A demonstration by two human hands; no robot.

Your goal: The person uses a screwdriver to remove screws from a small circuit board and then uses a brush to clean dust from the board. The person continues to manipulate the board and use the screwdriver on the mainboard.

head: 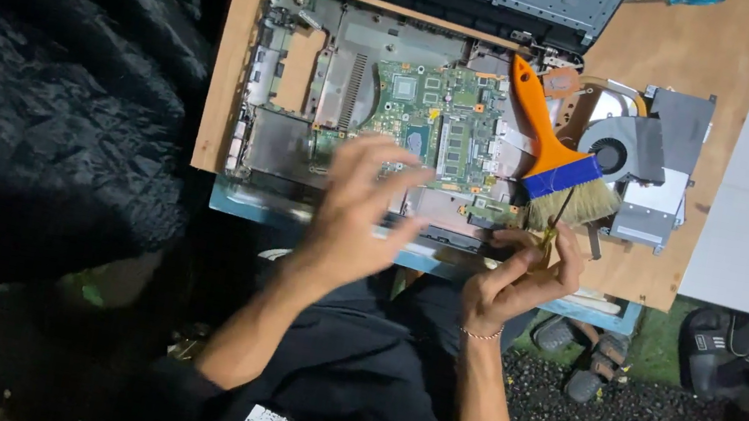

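At frame centre my left hand (358,200) hovers, fingers spread, over the green motherboard (430,123), while my right hand (517,277) pinches a thin screwdriver (557,216)

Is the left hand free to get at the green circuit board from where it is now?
Probably yes. The left hand is open, holds nothing and hovers just over the near edge of the green circuit board. The orange-handled brush lies to the side, by the right hand, leaving the board uncovered.

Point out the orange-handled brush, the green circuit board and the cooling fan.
orange-handled brush (534,116), head view, on its handle.
green circuit board (432,109), head view, on its middle.
cooling fan (612,157), head view, on its round hub.
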